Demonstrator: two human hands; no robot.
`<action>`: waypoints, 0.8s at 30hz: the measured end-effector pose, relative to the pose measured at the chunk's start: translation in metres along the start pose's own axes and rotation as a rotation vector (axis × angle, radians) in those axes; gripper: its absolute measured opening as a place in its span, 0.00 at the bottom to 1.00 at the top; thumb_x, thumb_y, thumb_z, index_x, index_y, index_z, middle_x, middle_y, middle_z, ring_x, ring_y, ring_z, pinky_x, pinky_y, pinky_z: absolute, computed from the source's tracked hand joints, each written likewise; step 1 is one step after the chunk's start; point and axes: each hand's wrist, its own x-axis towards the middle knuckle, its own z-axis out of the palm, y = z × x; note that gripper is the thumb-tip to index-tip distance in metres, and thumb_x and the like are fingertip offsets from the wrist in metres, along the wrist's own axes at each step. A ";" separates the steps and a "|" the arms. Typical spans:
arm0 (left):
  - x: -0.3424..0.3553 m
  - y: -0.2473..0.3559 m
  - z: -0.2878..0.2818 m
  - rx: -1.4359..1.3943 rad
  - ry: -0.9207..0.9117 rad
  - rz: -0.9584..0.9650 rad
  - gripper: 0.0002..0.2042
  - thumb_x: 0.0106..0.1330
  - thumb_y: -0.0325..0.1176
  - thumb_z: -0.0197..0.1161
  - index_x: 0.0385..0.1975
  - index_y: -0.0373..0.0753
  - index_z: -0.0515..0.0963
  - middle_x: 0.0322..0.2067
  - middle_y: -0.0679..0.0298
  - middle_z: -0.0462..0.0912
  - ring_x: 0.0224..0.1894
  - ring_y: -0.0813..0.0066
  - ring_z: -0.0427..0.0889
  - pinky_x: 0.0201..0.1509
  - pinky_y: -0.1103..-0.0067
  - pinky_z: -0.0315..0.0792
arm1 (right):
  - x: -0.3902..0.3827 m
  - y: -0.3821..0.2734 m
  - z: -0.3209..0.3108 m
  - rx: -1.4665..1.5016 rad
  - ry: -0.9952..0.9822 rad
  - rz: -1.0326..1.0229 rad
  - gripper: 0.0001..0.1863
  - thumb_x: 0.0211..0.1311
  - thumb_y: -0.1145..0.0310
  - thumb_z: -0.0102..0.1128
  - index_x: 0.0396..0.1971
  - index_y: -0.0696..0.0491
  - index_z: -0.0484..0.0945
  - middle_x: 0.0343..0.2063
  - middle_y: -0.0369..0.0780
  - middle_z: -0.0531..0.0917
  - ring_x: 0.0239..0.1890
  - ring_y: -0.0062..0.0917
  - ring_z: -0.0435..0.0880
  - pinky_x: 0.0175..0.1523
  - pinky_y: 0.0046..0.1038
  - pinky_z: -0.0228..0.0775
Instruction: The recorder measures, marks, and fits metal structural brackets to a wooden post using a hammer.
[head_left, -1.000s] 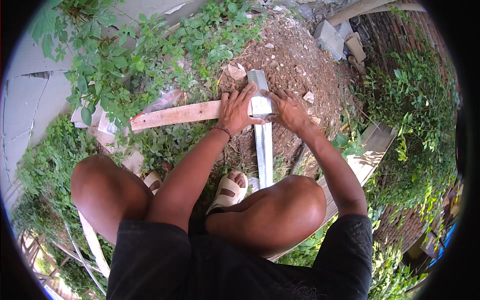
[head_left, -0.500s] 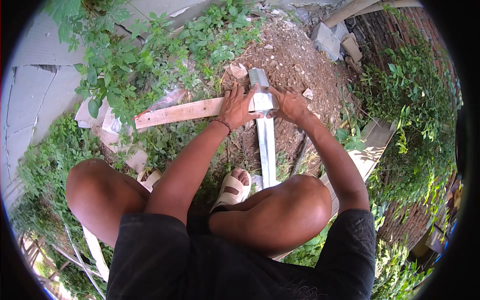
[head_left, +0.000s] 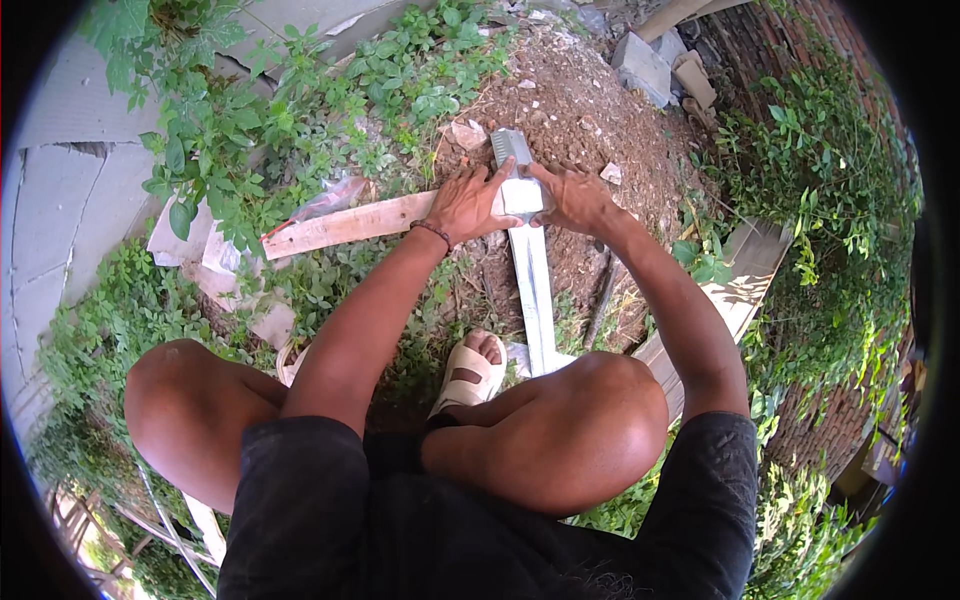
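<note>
A long, pale grey metal strip lies flat on the bare dirt, running lengthwise from six o'clock, by the sandalled foot, up to twelve o'clock. Its far end is notched like a comb. A bright white patch sits across it near that end, pinned between both hands.

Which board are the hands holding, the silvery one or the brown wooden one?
The silvery metal strip. Both the left hand and right hand grip its far end, above the dirt. The brown wooden plank lies crosswise in the weeds beside the left hand.
</note>
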 end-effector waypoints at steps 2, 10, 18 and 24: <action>0.001 0.007 -0.011 -0.001 -0.016 0.017 0.53 0.57 0.68 0.65 0.77 0.48 0.50 0.56 0.42 0.73 0.59 0.43 0.75 0.62 0.56 0.68 | -0.010 -0.002 -0.010 -0.019 0.021 0.007 0.43 0.54 0.46 0.73 0.66 0.39 0.59 0.60 0.54 0.74 0.66 0.53 0.70 0.76 0.56 0.50; 0.002 0.051 -0.089 0.088 0.157 0.211 0.53 0.55 0.68 0.66 0.76 0.44 0.53 0.49 0.47 0.80 0.48 0.45 0.82 0.54 0.57 0.75 | -0.084 -0.021 -0.087 -0.076 0.278 0.023 0.42 0.50 0.46 0.76 0.63 0.39 0.64 0.59 0.49 0.77 0.69 0.52 0.66 0.75 0.56 0.48; -0.003 0.125 -0.233 0.079 0.525 0.450 0.51 0.55 0.64 0.70 0.71 0.33 0.62 0.44 0.44 0.84 0.40 0.48 0.86 0.44 0.61 0.81 | -0.179 -0.057 -0.235 -0.478 0.652 -0.049 0.47 0.50 0.51 0.77 0.70 0.41 0.63 0.46 0.45 0.85 0.58 0.45 0.80 0.69 0.51 0.65; -0.055 0.177 -0.334 0.061 0.767 0.532 0.49 0.51 0.55 0.76 0.68 0.30 0.64 0.44 0.45 0.84 0.41 0.49 0.87 0.44 0.63 0.81 | -0.261 -0.140 -0.334 -0.680 0.768 -0.065 0.42 0.48 0.58 0.78 0.66 0.40 0.68 0.36 0.42 0.86 0.49 0.38 0.85 0.57 0.44 0.73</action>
